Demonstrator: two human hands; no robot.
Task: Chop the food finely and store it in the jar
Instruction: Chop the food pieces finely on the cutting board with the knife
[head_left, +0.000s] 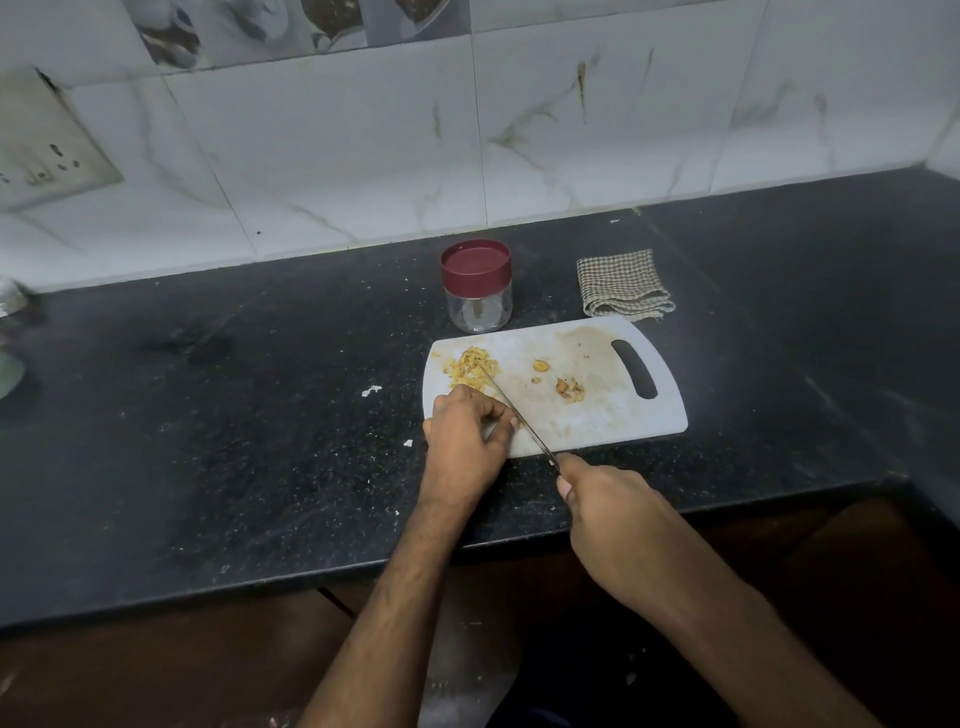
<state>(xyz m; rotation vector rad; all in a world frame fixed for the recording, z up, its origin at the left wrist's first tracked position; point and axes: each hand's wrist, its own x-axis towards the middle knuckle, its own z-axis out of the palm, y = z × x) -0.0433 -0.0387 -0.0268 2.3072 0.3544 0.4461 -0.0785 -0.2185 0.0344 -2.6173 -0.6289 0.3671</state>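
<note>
Nearest, at five o'clock, the right hand wraps its fingers around the handle of a knife, whose blade runs up toward eleven o'clock. Just beyond, the left hand rests on the near-left corner of the white cutting board, fingers curled against the blade, gripping nothing I can make out. The knife tip lies in the chopped yellow food; a few larger bits sit toward three o'clock. Rocking the blade through the pile, fingertips tucked back, should mince it evenly. Farther, at twelve o'clock, the jar stands lidded on the counter.
</note>
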